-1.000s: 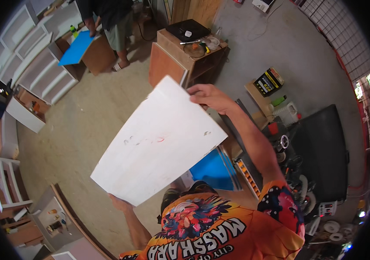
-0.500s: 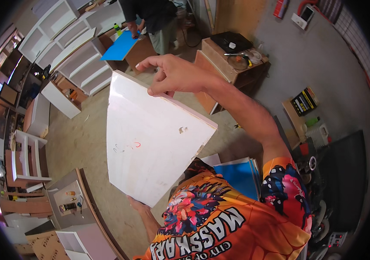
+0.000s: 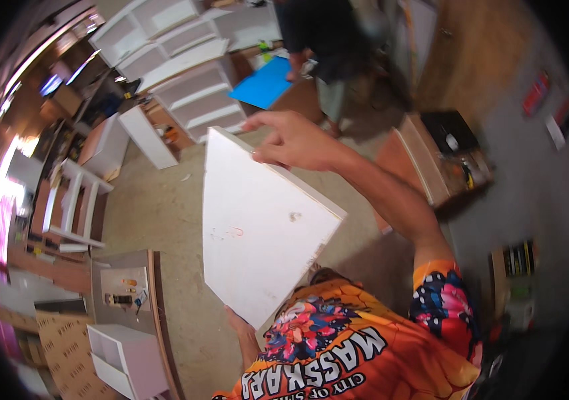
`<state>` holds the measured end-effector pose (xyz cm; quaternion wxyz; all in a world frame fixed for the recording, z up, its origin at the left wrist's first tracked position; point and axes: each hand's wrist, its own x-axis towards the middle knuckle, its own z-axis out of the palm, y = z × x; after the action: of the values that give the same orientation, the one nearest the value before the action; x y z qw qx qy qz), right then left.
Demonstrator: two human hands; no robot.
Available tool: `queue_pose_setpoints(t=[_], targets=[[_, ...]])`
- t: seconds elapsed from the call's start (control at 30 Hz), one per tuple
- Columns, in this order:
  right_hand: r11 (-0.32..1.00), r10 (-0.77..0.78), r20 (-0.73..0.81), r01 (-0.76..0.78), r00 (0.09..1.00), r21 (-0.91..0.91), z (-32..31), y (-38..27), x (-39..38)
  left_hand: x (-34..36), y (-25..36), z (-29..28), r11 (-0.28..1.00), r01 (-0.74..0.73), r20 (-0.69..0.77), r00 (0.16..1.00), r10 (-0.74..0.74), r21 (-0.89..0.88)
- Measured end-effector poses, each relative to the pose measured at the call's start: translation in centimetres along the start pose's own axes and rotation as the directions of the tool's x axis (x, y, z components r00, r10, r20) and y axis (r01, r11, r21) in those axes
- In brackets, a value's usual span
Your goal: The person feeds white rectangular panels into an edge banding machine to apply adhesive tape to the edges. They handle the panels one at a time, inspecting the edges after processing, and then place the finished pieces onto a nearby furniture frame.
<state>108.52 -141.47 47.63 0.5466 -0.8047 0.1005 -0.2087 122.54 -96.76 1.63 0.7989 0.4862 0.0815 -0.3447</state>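
A white board with a thick edge is tilted up in front of my chest. On its broad face are small pen marks, a chipped spot and some worn edge patches. My right hand grips the upper edge, thumb against the board and index finger stretched out past it. Under the lower corner, my left hand holds the board from below, with its fingers mostly hidden behind it. My orange patterned shirt fills the lower part of the view.
Ahead, a person in dark clothing leans over a blue sheet. White shelf units stand at the back left. On the left is a low table with tools, beside a small white cabinet. A wooden cabinet stands right.
My view has swung to the left, so the room and the person ahead shift rightward in the picture. The white board stays in both my hands, at nearly the same tilt.
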Motion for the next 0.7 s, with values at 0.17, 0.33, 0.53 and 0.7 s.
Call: queue_pose_setpoints(t=[0.17,0.33,0.53,0.7], targets=[[0.999,-0.011,-0.056,0.008,0.998,-0.043,-2.6,0.9,5.6,5.6,2.0,5.5,0.895,-0.302,-0.13,0.953,0.274,-0.329],[0.98,-0.048,-0.045,0.055,0.998,0.192,0.2,1.2,7.0,12.1,4.3,4.9,0.796,-0.542,-0.49,0.789,0.371,-0.269],[0.966,-0.217,-0.005,0.216,0.976,0.145,1.3,1.5,7.2,17.8,5.9,8.4,0.702,-0.562,-0.296,0.827,0.478,-0.437],[0.956,-0.292,0.011,0.291,0.956,0.043,2.1,1.2,10.2,21.9,8.1,9.8,0.701,-0.484,-0.195,0.869,0.454,-0.524]])
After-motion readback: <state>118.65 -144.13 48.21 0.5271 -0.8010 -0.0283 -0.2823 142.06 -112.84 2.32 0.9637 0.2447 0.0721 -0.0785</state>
